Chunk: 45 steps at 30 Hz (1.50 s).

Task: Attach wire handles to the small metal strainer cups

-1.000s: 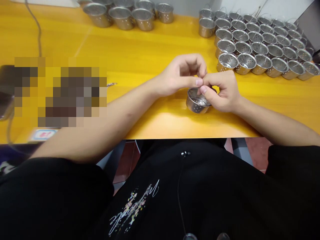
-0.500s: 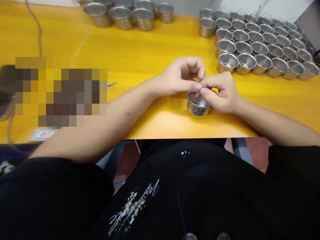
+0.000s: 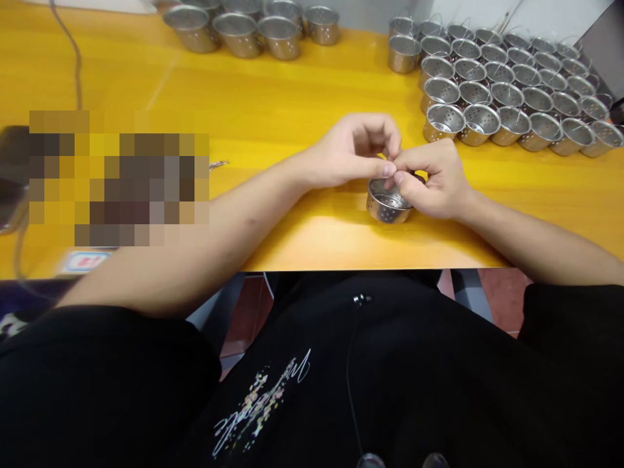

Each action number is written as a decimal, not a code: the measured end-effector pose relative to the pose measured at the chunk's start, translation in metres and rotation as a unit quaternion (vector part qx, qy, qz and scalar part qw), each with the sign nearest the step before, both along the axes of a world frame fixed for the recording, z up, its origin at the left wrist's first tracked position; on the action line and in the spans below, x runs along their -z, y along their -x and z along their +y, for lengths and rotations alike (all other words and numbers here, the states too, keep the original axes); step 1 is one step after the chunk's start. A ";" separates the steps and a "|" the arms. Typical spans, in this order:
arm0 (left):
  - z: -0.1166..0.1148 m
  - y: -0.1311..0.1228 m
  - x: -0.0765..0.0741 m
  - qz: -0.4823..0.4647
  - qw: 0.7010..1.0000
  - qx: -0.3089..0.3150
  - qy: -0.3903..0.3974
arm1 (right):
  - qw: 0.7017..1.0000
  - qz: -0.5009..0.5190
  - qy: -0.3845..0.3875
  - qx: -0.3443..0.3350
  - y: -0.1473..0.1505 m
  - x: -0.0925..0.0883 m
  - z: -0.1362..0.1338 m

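Observation:
A small round metal basket with punched holes stands upright on the yellow table, close to its front edge. Thin wire-like lines show inside it, below my fingers. Over its rim, my left hand is closed in a pinch, thumb tip against the fingers. My right hand meets it from the right, thumb and forefinger pressed together, and covers the basket's right side. The fingertips of both hands touch or nearly touch. Whatever they pinch is hidden between them.
Rows of similar perforated baskets, many with thin wire handles, fill the back right of the yellow table. More baskets stand at the back left. A cable and a pixelated patch lie on the left.
Almost nothing differs. Both hands and the basket appear shifted very slightly to the right, with the fingers still pinched together above the rim.

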<state>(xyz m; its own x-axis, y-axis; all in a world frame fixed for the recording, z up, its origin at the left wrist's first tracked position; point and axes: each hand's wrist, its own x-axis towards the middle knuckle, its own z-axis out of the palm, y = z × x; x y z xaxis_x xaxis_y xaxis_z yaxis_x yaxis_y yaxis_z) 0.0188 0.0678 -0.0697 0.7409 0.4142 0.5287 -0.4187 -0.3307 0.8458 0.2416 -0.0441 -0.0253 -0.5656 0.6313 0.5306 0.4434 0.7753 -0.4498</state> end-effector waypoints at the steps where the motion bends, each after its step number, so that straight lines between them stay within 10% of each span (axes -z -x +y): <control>1: -0.001 0.000 -0.001 0.004 1.000 0.002 0.003 | 1.000 0.015 -0.008 -0.011 0.001 0.000 0.001; 15: -0.015 0.006 -0.021 0.038 0.999 0.006 0.018 | 0.999 0.031 0.030 -0.029 -0.002 0.000 0.001; 36: -0.040 0.004 -0.037 -0.023 0.971 -0.222 -0.085 | 0.975 0.189 0.084 -0.086 0.000 0.004 0.025; 45: -0.032 0.001 -0.034 -0.033 0.936 -0.293 -0.194 | 0.976 0.180 0.120 -0.011 -0.003 0.006 0.029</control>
<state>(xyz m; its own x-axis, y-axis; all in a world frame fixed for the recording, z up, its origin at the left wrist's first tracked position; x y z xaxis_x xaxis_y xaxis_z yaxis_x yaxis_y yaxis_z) 0.0180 0.0354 -0.0354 0.4061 0.5069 0.7603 -0.1168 -0.7964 0.5934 0.2446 -0.0146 -0.0313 -0.3840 0.7515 0.5365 0.2072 0.6364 -0.7430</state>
